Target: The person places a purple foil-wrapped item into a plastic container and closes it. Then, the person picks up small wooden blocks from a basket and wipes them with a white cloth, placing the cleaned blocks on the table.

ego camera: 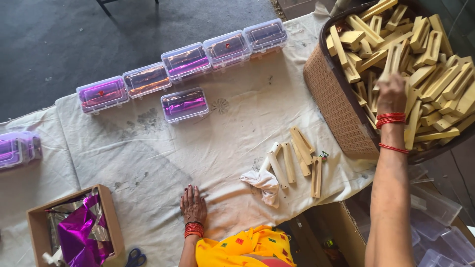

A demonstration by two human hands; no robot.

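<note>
Dozens of pale wooden pieces (435,74) fill a brown basket (336,106) at the cloth's (148,158) right edge, where the right hand (392,91) closes on one piece. Left hand (193,205) lies flat, holding nothing, at the near edge, near five loose pieces (299,160) and a white rag (262,183).

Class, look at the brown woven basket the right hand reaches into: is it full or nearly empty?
Full. The basket is heaped with wooden pieces up to its rim, and the right hand rests on the pile.
</note>
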